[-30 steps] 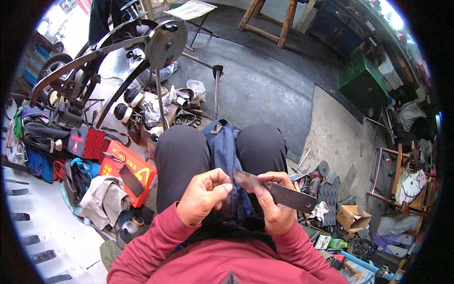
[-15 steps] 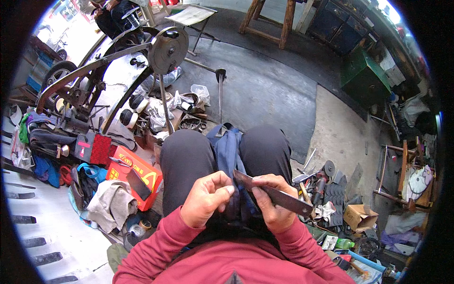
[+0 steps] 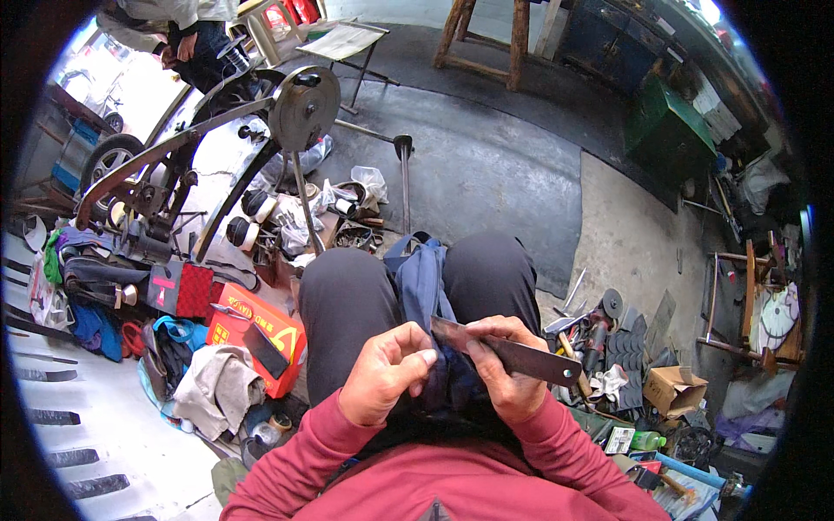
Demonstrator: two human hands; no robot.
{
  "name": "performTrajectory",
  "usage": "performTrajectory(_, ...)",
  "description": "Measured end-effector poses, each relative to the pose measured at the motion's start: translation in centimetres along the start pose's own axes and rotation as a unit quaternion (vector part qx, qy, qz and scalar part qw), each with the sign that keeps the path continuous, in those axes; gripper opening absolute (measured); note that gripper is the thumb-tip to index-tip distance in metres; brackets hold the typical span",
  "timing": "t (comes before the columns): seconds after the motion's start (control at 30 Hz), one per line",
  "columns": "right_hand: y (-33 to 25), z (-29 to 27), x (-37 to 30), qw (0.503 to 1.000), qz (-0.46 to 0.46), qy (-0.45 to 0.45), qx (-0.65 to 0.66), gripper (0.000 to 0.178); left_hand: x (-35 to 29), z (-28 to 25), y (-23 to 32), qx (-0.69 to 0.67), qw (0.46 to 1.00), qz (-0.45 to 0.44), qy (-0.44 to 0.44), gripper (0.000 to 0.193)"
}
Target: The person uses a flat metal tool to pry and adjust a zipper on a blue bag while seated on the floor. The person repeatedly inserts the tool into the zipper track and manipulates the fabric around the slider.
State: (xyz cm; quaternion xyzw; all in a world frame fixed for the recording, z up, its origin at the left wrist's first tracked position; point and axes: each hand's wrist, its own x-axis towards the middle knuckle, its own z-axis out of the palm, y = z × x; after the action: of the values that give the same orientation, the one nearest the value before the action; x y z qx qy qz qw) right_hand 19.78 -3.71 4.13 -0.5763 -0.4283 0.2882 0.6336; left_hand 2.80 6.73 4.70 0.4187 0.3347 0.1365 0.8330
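My right hand grips a dark, flat metal blade with a round hole near its outer end. The thumb lies along the blade, whose other end points left, toward my left hand. Those left fingers are curled, with thumb and forefinger pinched a short way from the blade; whatever is in the pinch, if anything, is too small to make out. Below both hands, a navy blue cloth item with a strap hangs between my knees.
A hand-cranked machine with a big wheel stands at the front left. Beside my left leg are an orange box and a grey rag. An angle grinder, tools and a cardboard box lie right. A person stands far left.
The blade has tilted slightly, so the hole in its outer end now shows clearly. My hands keep nearly the same pose. The person at the far left has moved, showing more of a grey top.
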Motion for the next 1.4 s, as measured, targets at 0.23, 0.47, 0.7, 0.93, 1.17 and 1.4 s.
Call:
performTrajectory(0.23, -0.5, 0.2, -0.4, 0.998, -0.046, 0.011, -0.034, 0.015, -0.6, 0.5, 0.4, -0.01, 1.0, 0.004, 0.001, 0.008)
performTrajectory(0.47, -0.7, 0.0, -0.9, 0.997, -0.073, 0.011, 0.001, 0.018, -1.7, 1.4, -0.1, -0.01, 1.0, 0.02, -0.013, 0.009)
performTrajectory(0.7, -1.0, -0.2, -1.5, 0.997, -0.081, 0.004, 0.005, 0.019, -2.4, 1.7, -0.5, -0.004, 0.999, 0.032, -0.019, 0.008)
performTrajectory(0.93, -0.9, 0.0, -1.8, 0.992, -0.106, 0.05, -0.045, 0.018, -2.6, 2.0, -0.6, 0.016, 0.999, 0.034, -0.01, 0.011)
performTrajectory(1.17, -1.0, -0.4, -2.0, 0.996, -0.089, 0.032, 0.0, 0.02, -2.7, 2.4, -0.8, 0.016, 0.999, 0.043, -0.024, 0.009)
performTrajectory(1.4, -1.3, -0.2, -2.4, 0.998, -0.018, 0.035, 0.053, 0.024, -3.0, 2.4, -0.9, 0.044, 0.998, 0.039, -0.037, 0.009)
